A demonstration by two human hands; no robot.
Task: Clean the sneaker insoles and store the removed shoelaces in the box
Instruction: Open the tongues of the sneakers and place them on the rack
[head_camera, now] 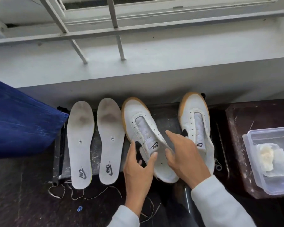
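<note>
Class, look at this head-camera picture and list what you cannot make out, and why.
Head view:
- Pale bundle in the clear box: cloudy plastic blurs it; laces or cloth, unclear.
- Heel of the far-right sneaker: mostly behind the right hand.
- Labels on the far-left insole and the insole beside it: print too small.
- Blue item on the floor: too small to name.
- Box's right side: cut by the frame edge.

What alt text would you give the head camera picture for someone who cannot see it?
A person's left hand grips the side of a laceless white sneaker while the right hand rests on its collar. Two stained insoles lie side by side to its left, a second sneaker and a clear plastic box to its right.
</note>
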